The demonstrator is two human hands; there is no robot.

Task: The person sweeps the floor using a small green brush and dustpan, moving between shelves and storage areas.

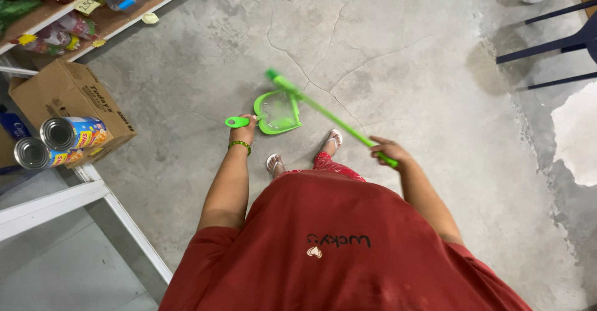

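I look straight down over my red shirt at a cracked concrete floor. My left hand point(245, 129), with a green bracelet on the wrist, grips the handle of a green dustpan point(278, 112) that rests on the floor just ahead of my sandalled feet. My right hand point(388, 152) is closed round the near end of a green broom point(323, 111). The broom's stick slants up and left, and its head lies at the dustpan's far edge.
A brown cardboard box point(71, 103) and two tins point(59, 140) sit at the left by a white shelf frame point(93, 193). Stocked shelves point(87, 13) run along the top left. Dark blue chair legs point(553, 44) stand at the top right.
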